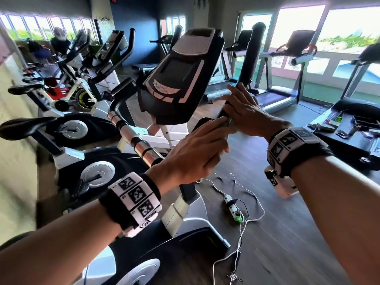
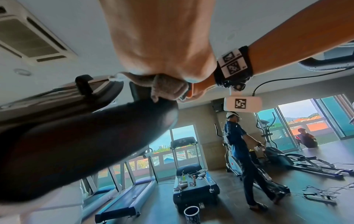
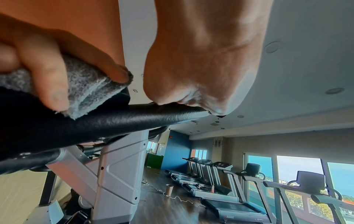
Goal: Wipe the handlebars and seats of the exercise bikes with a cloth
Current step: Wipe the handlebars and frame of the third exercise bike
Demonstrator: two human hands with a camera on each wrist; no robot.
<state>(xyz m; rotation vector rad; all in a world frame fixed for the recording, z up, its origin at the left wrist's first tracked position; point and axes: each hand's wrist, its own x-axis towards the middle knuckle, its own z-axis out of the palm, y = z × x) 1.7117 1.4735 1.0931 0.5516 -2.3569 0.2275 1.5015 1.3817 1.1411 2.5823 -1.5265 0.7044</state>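
left hand (image 1: 197, 149) pinching grey cloth (image 3: 90, 91) on handlebar (image 3: 134, 119), right hand (image 1: 244, 112) gripping beside

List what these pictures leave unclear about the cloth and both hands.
- Cloth: its full size. The left hand covers all but a sliver in the head view, and both wrist views show only part of it.
- Right hand: whether its fingers wrap the handlebar. Its own back hides them in the head view, its palm in the right wrist view.
- Console: button labels too small, head view.
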